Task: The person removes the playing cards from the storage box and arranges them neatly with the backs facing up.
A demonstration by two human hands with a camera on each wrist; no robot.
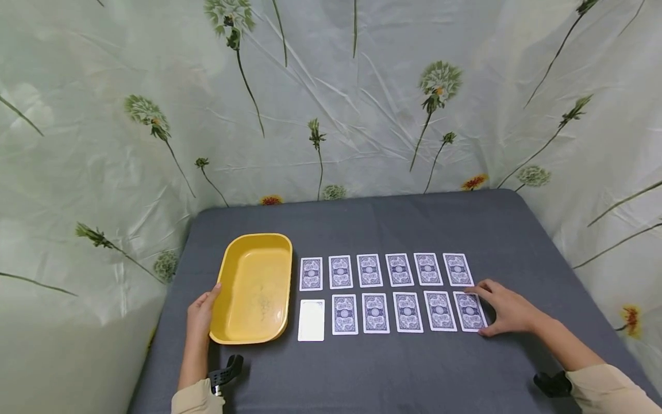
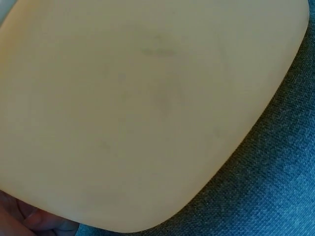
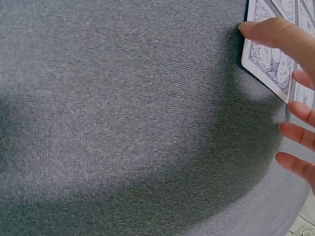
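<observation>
My left hand (image 1: 200, 313) grips the left rim of a yellow plastic tray (image 1: 251, 287). In the left wrist view the tray's broad pale surface (image 2: 147, 113) fills most of the frame, with some fingers (image 2: 39, 219) under its edge. At the right end of the near row, my right hand (image 1: 509, 310) spans a face-down playing card (image 1: 470, 311), index finger at its far end and thumb at its near end. That card (image 3: 270, 56) lies flat in the right wrist view, where the other fingers (image 3: 298, 135) are spread beyond it.
Two rows of blue-backed playing cards (image 1: 374, 313) lie side by side on the grey cloth-covered table (image 1: 362, 374). At the near row's left end is a whitish card (image 1: 311, 320), its print unreadable. A flower-patterned cloth (image 1: 362, 103) hangs behind the table.
</observation>
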